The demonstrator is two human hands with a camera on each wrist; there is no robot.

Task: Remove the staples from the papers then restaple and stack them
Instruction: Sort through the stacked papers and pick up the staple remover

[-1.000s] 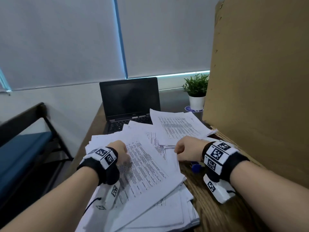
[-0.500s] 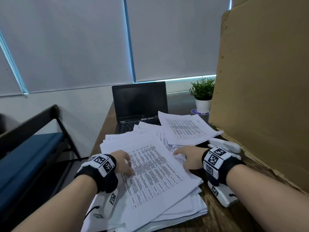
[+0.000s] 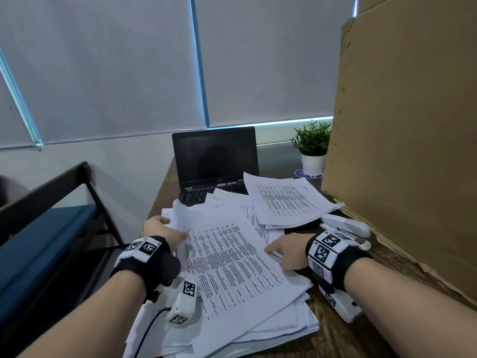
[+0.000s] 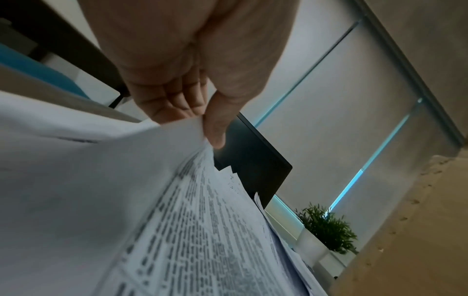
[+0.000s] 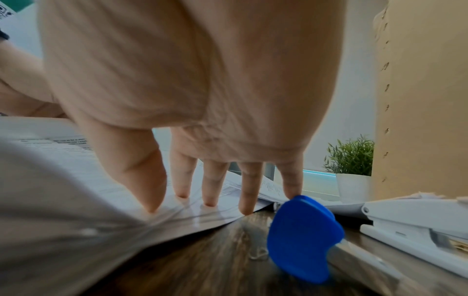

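A messy pile of printed papers (image 3: pixel 271 329) covers the wooden table. My left hand (image 3: pixel 167 228) is at the far left edge of the top printed packet (image 3: pixel 227 262); in the left wrist view that hand (image 4: pixel 200 122) pinches the packet's corner (image 4: pixel 182 128) between thumb and fingers. My right hand (image 3: pixel 278 250) lies on the packet's right edge, its straight fingertips (image 5: pixel 152 208) pressing the paper down. A blue staple remover (image 5: pixel 301 236) stands beside my little finger. A white stapler (image 3: pixel 346 224) (image 5: pixel 410 218) lies just right of that hand.
A second paper stack (image 3: pixel 286 200) lies further back, partly on an open black laptop (image 3: pixel 214 161). A potted plant (image 3: pixel 312 148) stands at the back right. A tall cardboard sheet (image 3: pixel 402 125) walls the right side. A blue bench (image 3: pixel 38 236) is left of the table (image 3: pixel 361 339).
My right hand has uncurled from a fist and now lies flat on the paper. My left hand has slid to the packet's left edge and pinched it. The head view has tilted up.
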